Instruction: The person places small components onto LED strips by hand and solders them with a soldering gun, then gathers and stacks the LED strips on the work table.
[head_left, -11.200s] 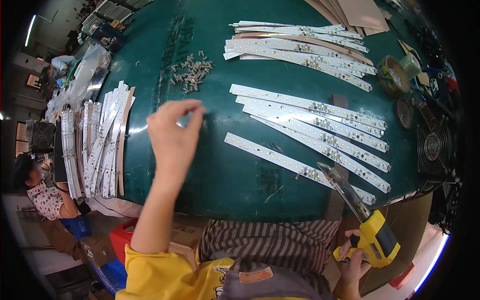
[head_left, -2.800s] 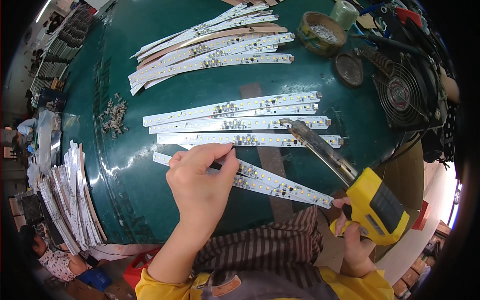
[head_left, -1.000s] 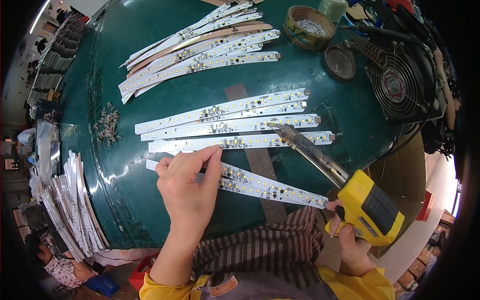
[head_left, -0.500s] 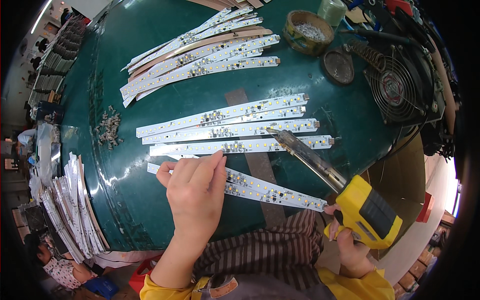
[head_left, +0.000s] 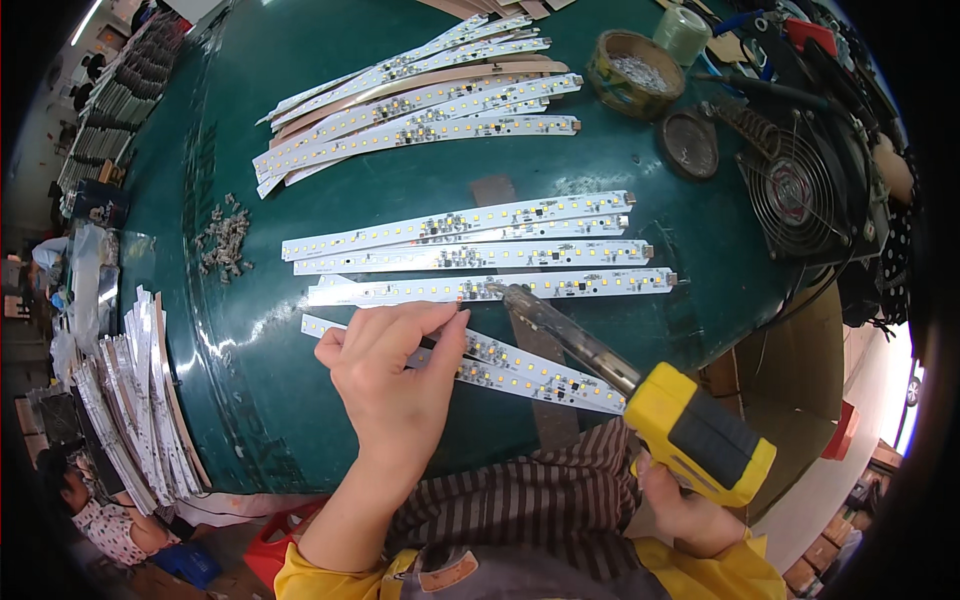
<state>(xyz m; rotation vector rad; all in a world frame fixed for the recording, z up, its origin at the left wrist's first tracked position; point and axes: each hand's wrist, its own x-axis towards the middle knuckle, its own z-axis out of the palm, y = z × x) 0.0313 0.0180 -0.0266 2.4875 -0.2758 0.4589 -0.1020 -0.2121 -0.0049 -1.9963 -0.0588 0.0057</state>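
Stacked strips (head_left: 150, 400) piled at lower left of frame; small parts (head_left: 225, 240) heaped at middle left. Left hand (head_left: 390, 365) placed at centre, thumb and forefinger pinched narrow by lower edge of LED strip (head_left: 545, 287); anything held there too small to tell. Strip laid across centre of frame, soldering gun (head_left: 700, 430) tip aimed over it, contact unclear. Gun's grip held by right hand (head_left: 690, 515), lower right. Fan (head_left: 795, 185) set at upper right.
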